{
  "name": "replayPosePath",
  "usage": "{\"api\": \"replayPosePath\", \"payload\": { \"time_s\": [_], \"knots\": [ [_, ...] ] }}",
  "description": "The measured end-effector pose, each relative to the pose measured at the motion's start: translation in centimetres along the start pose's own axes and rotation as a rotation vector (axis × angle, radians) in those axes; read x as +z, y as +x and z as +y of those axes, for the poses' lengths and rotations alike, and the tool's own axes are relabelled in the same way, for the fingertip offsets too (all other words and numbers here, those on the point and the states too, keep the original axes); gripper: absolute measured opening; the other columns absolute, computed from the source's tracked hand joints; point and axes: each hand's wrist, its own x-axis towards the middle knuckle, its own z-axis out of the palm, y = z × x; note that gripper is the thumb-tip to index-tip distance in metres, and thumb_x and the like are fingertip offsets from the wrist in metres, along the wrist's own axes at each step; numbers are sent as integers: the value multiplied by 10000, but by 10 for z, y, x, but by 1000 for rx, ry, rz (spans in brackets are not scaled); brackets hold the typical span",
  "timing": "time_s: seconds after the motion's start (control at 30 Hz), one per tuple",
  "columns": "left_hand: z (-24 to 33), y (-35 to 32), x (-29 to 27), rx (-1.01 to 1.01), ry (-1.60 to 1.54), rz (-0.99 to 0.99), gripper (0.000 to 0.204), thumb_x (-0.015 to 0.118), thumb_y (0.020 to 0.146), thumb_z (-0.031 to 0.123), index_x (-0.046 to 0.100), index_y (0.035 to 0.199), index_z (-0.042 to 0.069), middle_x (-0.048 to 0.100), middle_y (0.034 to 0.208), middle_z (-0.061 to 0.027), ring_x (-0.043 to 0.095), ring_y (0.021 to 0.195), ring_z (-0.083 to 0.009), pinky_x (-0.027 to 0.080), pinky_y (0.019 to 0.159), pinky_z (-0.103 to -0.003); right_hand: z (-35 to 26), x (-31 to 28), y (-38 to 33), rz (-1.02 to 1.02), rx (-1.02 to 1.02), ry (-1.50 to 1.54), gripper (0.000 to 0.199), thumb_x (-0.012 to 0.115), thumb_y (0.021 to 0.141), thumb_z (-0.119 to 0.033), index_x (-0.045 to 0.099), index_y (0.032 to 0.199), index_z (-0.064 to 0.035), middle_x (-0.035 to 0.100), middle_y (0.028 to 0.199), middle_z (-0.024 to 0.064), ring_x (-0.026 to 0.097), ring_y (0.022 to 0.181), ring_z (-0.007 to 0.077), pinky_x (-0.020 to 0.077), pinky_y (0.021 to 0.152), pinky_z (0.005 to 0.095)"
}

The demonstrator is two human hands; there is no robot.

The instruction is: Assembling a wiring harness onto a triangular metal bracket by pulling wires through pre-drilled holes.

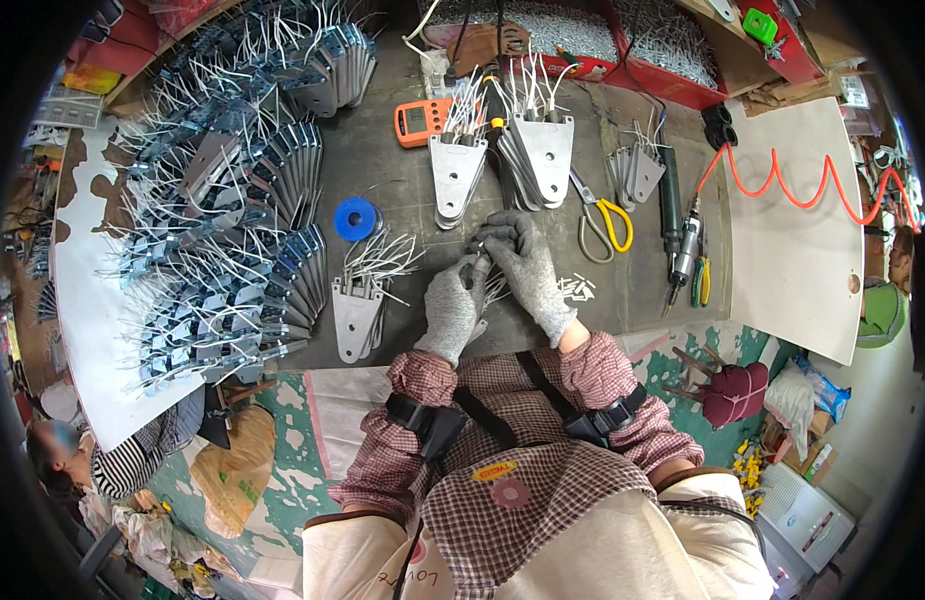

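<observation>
My left hand (pixel 453 303) and my right hand (pixel 523 268), both in grey knit gloves, meet at the middle of the bench with fingertips pinched together. A tiny white end shows between the fingers; what else they grip is hidden. White wires (pixel 496 290) come out between the palms, beside a partly covered metal plate. Small white sleeves (pixel 578 289) lie loose right of my right hand. Left of my left hand rests a stack of grey tapered metal plates with white wires (pixel 356 322). Two more such stacks, a left one (pixel 456 178) and a right one (pixel 544 158), lie beyond my hands.
Rows of wired plates (pixel 232 260) crowd the left. A blue spool (pixel 357 219), an orange meter (pixel 415 123), yellow-handled scissors (pixel 604 225), a pneumatic screwdriver (pixel 686 255) and pliers (pixel 701 281) lie about. Red bins (pixel 672 92) of screws stand behind. Another person (pixel 122 465) is at lower left.
</observation>
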Motion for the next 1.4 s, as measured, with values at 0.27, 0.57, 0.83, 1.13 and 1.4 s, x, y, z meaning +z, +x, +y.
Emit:
{"api": "replayPosePath", "payload": {
  "time_s": [0.27,0.57,0.83,1.13,1.4],
  "knots": [
    [9,-2,-5,14,25,-13,394,575,1053,432,747,1111,82,746,895,-214,728,881,-429,574,746,-495,-4,-1,-2,-13,-61,-51,312,606,1012,-19,536,1314,17,702,1140,155,694,1060,202,563,915,325],
    [-5,-1,-1,113,79,68,386,577,1052,418,754,1141,87,749,934,-222,727,917,-425,580,776,-492,-32,-4,-5,-63,-204,-465,291,659,983,-75,606,1262,-11,708,1064,209,719,1004,333,557,872,409],
    [-8,-5,-4,170,-151,43,464,693,996,205,600,1436,91,750,961,-223,748,878,-377,579,735,-434,-29,-2,-5,-97,-170,-602,298,683,964,-81,627,1251,-25,707,1024,214,714,975,332,545,860,411],
    [-25,-14,-4,142,-137,-14,755,668,973,8,305,1634,27,713,1251,-200,707,1082,-219,542,980,-333,-17,3,-11,-45,-168,-575,270,670,969,-68,621,1230,-19,705,1079,229,709,991,372,548,866,428],
    [-15,-28,-5,227,227,170,898,765,858,169,319,1626,34,634,1185,-190,609,1096,-389,439,1035,-500,-11,8,-24,-112,-71,-669,284,638,966,-60,605,1244,-6,686,1159,253,667,1079,454,542,889,469]
  ]
}}
